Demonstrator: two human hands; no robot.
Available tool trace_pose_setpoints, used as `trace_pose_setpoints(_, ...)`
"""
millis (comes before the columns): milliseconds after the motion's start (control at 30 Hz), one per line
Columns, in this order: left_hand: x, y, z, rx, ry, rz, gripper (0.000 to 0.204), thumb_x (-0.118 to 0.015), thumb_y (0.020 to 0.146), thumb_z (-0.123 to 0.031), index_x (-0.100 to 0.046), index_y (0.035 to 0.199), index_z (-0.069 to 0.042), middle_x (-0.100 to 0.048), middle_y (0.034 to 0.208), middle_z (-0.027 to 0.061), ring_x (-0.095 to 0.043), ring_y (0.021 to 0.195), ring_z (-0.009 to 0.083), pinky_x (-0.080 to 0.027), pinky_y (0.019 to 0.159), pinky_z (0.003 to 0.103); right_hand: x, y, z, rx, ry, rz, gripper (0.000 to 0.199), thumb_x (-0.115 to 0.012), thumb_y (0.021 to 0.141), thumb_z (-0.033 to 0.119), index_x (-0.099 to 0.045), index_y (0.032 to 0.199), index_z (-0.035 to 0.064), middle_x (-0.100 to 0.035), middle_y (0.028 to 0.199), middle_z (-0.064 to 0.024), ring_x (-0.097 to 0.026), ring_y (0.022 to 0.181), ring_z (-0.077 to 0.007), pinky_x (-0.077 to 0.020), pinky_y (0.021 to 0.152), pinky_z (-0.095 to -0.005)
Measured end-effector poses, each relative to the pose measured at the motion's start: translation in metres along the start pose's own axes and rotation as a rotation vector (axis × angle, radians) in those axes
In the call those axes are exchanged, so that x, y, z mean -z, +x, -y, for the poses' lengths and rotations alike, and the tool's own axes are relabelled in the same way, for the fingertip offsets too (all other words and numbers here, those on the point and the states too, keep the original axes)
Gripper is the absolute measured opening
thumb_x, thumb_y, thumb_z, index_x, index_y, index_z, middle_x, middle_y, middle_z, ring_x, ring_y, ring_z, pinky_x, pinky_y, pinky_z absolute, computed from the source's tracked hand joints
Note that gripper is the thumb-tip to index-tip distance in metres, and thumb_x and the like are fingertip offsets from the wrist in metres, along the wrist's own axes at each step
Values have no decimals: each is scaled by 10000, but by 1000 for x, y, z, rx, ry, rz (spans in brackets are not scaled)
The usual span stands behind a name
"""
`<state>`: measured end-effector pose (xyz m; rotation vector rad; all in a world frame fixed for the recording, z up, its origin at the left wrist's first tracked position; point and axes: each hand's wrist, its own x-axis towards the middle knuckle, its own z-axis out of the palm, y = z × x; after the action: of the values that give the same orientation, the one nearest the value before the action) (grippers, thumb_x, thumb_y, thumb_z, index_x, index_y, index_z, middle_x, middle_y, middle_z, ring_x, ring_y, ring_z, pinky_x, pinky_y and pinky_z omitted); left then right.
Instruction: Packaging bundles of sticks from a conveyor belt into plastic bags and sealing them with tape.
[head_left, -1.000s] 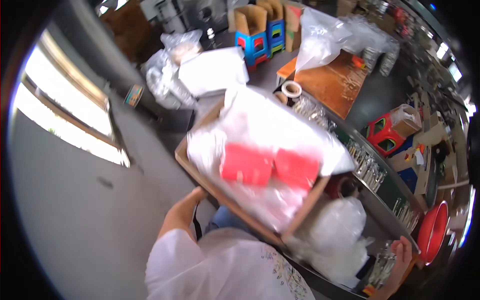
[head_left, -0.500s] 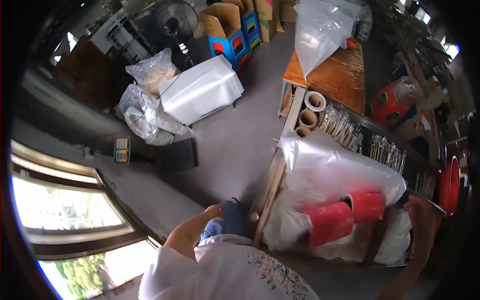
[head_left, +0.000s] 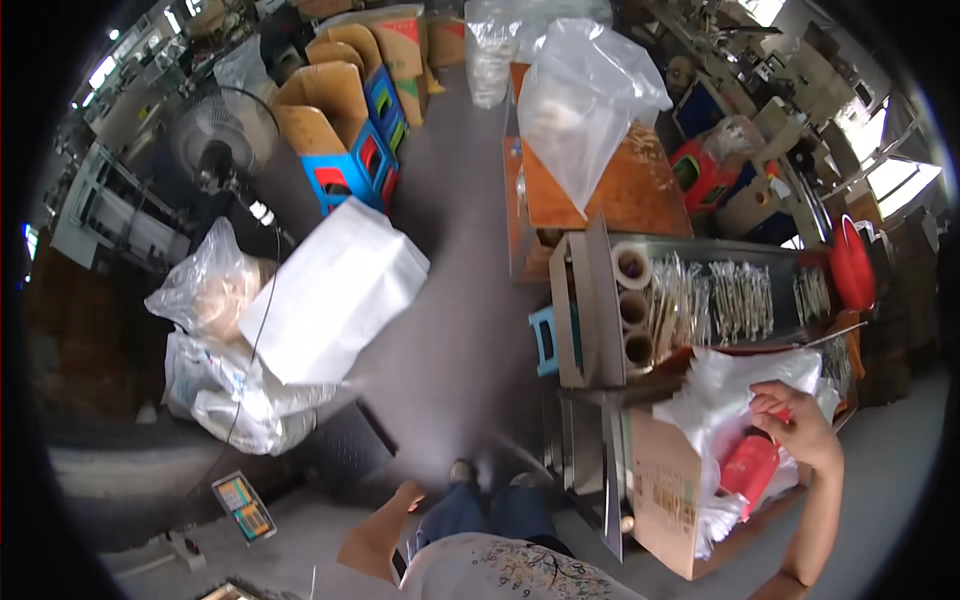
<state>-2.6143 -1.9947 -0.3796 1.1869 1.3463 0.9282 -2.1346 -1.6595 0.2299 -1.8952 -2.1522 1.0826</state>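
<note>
My right hand [head_left: 800,430] is above a cardboard box [head_left: 665,485] at the right, fingers loosely bent with a gap between them and the thumb. Red shows through that gap, and I see nothing clearly gripped. Just below it, a red roll [head_left: 750,466] lies tilted among clear plastic bags [head_left: 715,400] in the box. A second red piece is mostly hidden behind the hand. My left hand [head_left: 409,494] hangs low beside my left leg, away from any object; its fingers are too small to read.
Behind the box, a tray holds cardboard-cored rolls [head_left: 632,308] and bundles of thin wrapped pieces [head_left: 740,300]. Beyond stands a brown table [head_left: 610,190] bearing a large clear bag [head_left: 590,100]. At left are a white covered block [head_left: 335,290], filled bags [head_left: 245,400] and a fan [head_left: 222,135].
The view has turned, and the box now sits lower right. My right hand has come from the box's far right side to above the red rolls. My left hand stays low.
</note>
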Motion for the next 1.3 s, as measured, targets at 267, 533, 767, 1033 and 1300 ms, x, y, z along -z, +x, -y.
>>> trace_pose_setpoints(267, -1, 404, -181, 245, -267, 161, 191, -557, 858, -209, -567, 1006, -88, -575, 829, 12, -542, 742, 94, -452, 611, 240, 6, 96, 58, -105, 49, 93, 340, -674, 761, 70, -538, 1057, -28, -632, 834, -82, -603, 739, -132, -479, 681, -240)
trace_pose_setpoints(533, 225, 508, -158, 495, 427, -96, 265, -457, 825, -280, -609, 879, -70, -601, 821, 193, -576, 761, 357, -444, 698, 440, -145, 453, 135, 441, -84, 551, 373, -564, 868, 267, -506, 1186, 81, -582, 1092, -63, -546, 998, -165, -440, 870, -305)
trace_pose_setpoints(767, 387, 497, -100, 1172, -234, -147, 365, -620, 810, -273, -551, 1045, -2, -609, 945, 136, -621, 806, 310, -521, 667, 405, -222, 721, 391, 906, 153, 732, 464, -596, 834, 289, -473, 1183, 9, -558, 1108, -154, -547, 1014, -256, -433, 861, -326)
trace_pose_setpoints(1033, 503, 1043, -272, -274, 395, -324, 208, -503, 870, -279, -575, 857, -85, -563, 683, 19, -536, 593, 123, -413, 481, 257, -108, 1029, 413, 561, -6, 315, 380, -584, 819, 302, -559, 1041, -5, -628, 933, -135, -608, 848, -249, -468, 753, -331)
trace_pose_setpoints(1300, 547, 1422, -416, 147, 222, 81, 235, -533, 853, -192, -593, 1011, -29, -620, 824, 64, -572, 740, 131, -468, 657, 274, -119, 1313, 144, -268, 136, -51, 256, -493, 853, 208, -588, 1066, 102, -627, 981, -46, -598, 848, -169, -474, 681, -317)
